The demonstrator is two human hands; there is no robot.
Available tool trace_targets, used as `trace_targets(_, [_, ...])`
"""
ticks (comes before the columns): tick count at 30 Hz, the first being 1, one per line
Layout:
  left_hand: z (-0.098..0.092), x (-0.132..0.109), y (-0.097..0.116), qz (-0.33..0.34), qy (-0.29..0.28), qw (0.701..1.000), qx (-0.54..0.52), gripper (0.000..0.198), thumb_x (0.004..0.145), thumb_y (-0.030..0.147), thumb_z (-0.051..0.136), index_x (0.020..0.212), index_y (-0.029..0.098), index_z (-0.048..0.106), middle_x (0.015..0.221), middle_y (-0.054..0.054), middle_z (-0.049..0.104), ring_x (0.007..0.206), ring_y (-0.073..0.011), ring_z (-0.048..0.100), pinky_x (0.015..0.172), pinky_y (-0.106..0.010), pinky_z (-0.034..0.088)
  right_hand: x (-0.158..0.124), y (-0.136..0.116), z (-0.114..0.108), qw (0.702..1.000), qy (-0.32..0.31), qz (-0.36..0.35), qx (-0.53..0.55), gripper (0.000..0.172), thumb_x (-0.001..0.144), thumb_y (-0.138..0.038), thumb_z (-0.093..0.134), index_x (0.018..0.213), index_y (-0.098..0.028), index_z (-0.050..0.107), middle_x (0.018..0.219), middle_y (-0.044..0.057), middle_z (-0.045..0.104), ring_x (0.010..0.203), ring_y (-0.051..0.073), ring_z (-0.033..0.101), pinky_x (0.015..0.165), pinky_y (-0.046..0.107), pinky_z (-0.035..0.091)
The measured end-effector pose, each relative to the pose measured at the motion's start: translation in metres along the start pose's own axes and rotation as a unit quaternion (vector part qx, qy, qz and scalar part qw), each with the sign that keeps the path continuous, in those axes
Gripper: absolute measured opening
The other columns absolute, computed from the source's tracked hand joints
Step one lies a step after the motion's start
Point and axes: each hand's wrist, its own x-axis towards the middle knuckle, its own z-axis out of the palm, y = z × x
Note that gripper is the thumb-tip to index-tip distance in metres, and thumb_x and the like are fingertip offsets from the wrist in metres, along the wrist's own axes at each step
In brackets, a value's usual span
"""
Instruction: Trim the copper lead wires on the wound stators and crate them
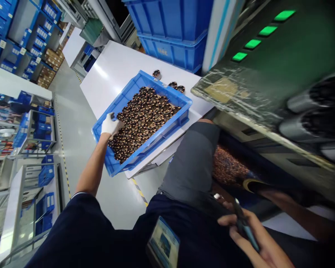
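Observation:
My left hand (pixel 110 125), in a white glove, reaches over the near left side of a blue plastic tray (pixel 100 126). Its thumb stands apart from the fingers, which touch or hover just over many copper-wound ring-shaped parts, probably motor stators (pixel 145 115). The parts lie packed side by side in the tray. At the bottom right, my bare right hand (pixel 257 234) is closed around cutting pliers (pixel 245 227) with blue-grey handles, their tip pointing up. A small shiny thing (pixel 217 196) shows beyond its fingertips, too blurred to name.
The tray sits on a white table (pixel 108 70); several loose wound parts (pixel 176 87) lie behind it. Stacked blue crates (pixel 170 41) stand at the back. On the right is a green machine (pixel 268 67) with lit buttons. Copper scraps (pixel 229 165) lie below, beside my leg (pixel 192 160).

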Motion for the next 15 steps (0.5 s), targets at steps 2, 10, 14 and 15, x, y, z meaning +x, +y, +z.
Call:
trace_targets(2, [-0.005, -0.022, 0.023, 0.050, 0.035, 0.998, -0.035, 0.052, 0.105, 0.033, 0.079, 0.152, 0.013, 0.070, 0.157, -0.015, 0.076, 0.139, -0.0319, 0.076, 0.133, -0.057, 0.057, -0.001, -0.016, -0.001, 0.999, -0.020, 0.001, 0.049, 0.049, 0.096, -0.064, 0.077, 0.146, -0.061, 0.076, 0.135, 0.005, 0.087, 0.118, 0.040, 0.087, 0.110, 0.053, 0.070])
trace_targets(10, [0.023, -0.158, 0.237, 0.529, 0.094, 0.793, -0.286, 0.115, 0.077, 0.076, 0.096, 0.179, 0.042, 0.054, 0.180, -0.007, 0.058, 0.171, -0.0463, 0.049, 0.145, -0.076, 0.034, -0.016, -0.094, -0.003, 0.987, -0.100, 0.032, 0.121, 0.072, 0.104, -0.032, 0.060, 0.175, -0.032, 0.063, 0.124, 0.006, 0.082, 0.101, 0.022, 0.071, 0.104, 0.043, 0.058])
trace_targets(14, [0.029, -0.227, 0.358, 0.591, 0.044, 0.746, -0.304, 0.087, 0.082, 0.062, 0.107, 0.158, 0.038, 0.073, 0.191, -0.004, 0.042, 0.182, -0.0521, 0.026, 0.151, -0.080, 0.019, -0.038, -0.084, -0.002, 0.989, -0.056, 0.025, 0.133, 0.080, 0.098, -0.024, 0.059, 0.177, -0.033, 0.061, 0.124, 0.005, 0.080, 0.099, 0.020, 0.065, 0.098, 0.038, 0.052])
trace_targets(15, [0.033, -0.235, 0.381, 0.598, 0.018, 0.741, -0.305, 0.075, 0.085, 0.055, 0.106, 0.151, 0.036, 0.077, 0.192, -0.002, 0.041, 0.184, -0.0516, 0.021, 0.150, -0.082, 0.016, -0.044, -0.077, -0.001, 0.988, -0.043, 0.028, 0.144, 0.082, 0.096, -0.023, 0.058, 0.178, -0.034, 0.060, 0.124, 0.005, 0.080, 0.099, 0.020, 0.065, 0.098, 0.039, 0.051])
